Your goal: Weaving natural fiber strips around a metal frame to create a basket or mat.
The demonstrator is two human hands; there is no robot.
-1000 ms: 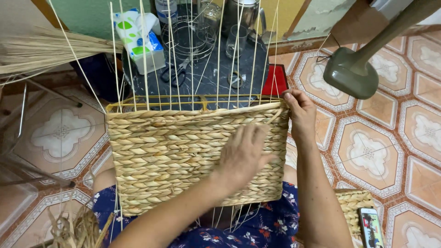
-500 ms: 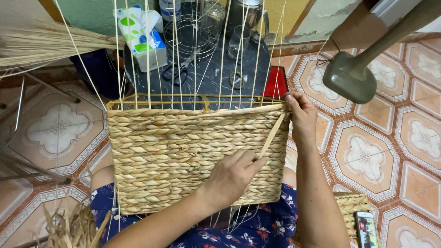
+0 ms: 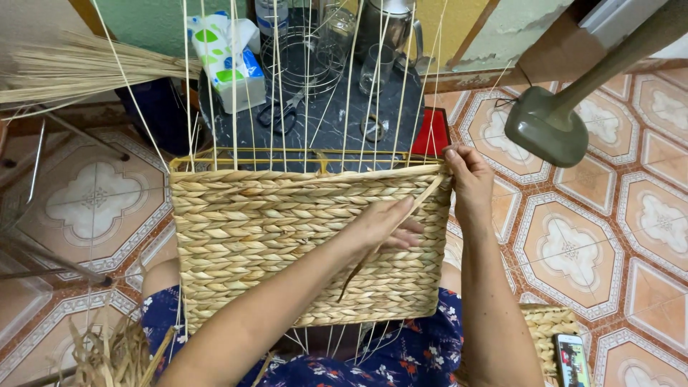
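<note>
1. Centrally, a half-woven straw basket (image 3: 301, 244) rests on the person's lap, thin upright stakes (image 3: 344, 86) rising from its rim.
2. The left hand (image 3: 383, 226) lies flat and open against the woven wall, over a loose straw strand (image 3: 401, 222).
3. The right hand (image 3: 469, 175) pinches that strand's top at the basket's right corner.
4. Behind, a dark surface (image 3: 330, 129) carries scissors (image 3: 283, 111), a glass (image 3: 374, 68) and a tissue box (image 3: 226, 61).

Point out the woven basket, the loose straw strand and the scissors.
woven basket (image 3: 251, 244): head view, front woven wall.
loose straw strand (image 3: 419, 206): head view, upper stretch.
scissors (image 3: 281, 113): head view, near the pivot.
</note>
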